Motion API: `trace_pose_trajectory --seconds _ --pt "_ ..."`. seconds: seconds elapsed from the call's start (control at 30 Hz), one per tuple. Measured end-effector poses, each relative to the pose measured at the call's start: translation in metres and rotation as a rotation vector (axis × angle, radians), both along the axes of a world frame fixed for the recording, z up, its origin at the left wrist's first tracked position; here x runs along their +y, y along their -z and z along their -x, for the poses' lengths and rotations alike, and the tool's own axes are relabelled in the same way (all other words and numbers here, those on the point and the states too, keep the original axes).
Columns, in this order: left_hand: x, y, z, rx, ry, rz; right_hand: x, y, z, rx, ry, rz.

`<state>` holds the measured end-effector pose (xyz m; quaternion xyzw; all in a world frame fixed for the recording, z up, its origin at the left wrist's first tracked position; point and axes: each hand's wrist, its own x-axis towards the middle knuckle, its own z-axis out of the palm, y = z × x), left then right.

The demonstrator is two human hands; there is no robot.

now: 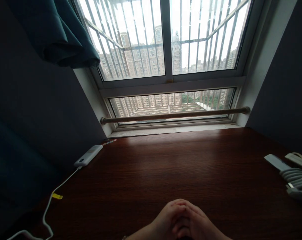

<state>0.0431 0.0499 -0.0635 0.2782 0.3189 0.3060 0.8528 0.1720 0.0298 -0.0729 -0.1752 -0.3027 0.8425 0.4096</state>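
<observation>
Hands rest clasped together at bottom centre — left hand [169, 218] in right hand [198, 223], holding nothing. Nearest, the white power bank [89, 155] at middle left — probably light, rigid, gripped by its long sides.

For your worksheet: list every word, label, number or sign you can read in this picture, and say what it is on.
No text can be read.
Yellow tag on the white cable: any print too small to read.
White power bank: no legible marking.
Items at the desk's right edge: nothing legible.

Two hands [182, 218]; one power bank [88, 155]
</observation>
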Motion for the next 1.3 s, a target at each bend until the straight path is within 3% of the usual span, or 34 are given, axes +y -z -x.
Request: trace_pose_trajectory --seconds 1.3 --pt "-0.0001 0.0015 0.0003 0.014 -0.001 -0.017 -0.0003 -0.0026 0.0002 -0.004 -0.005 -0.004"
